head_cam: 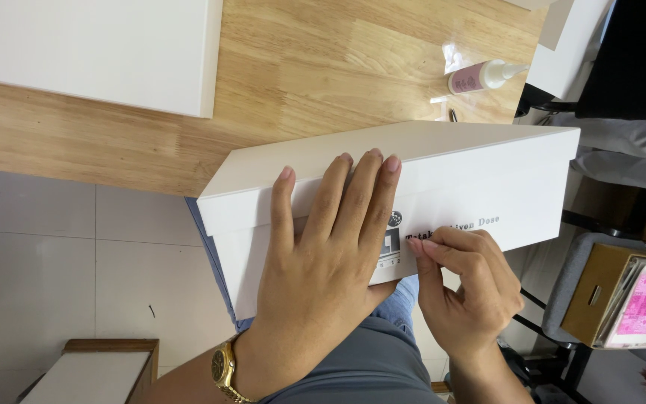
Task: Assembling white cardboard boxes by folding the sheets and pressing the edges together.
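Pressing flat on the near side wall of a long white box [443, 168], the left hand [323, 254] lies palm down with fingers spread and straight, fingertips reaching the edge where the lid overhangs; its grip is wide and closes on nothing. Gold wristwatch [223, 368] on that wrist. The box rests partly on the wooden worktop [293, 67] and juts out over the person's lap, where grey cloth and a patch of blue denim show beneath it.

Right hand [469, 292] sits just beside the left, lower on the same wall. Thumb and forefinger are pinched narrowly together at the edge of a small printed label [392, 251] on the box face; whether the label's edge is actually between the fingertips or only pressed under them cannot be told from this view.

Elsewhere on the worktop: a large white flat panel [91, 52] at the far left, well apart from the box, and a small bottle with a pink label and white nozzle [484, 76] lying on its side near the far edge. A cardboard box holding pink printed sheets [622, 295] stands off the worktop to the right.
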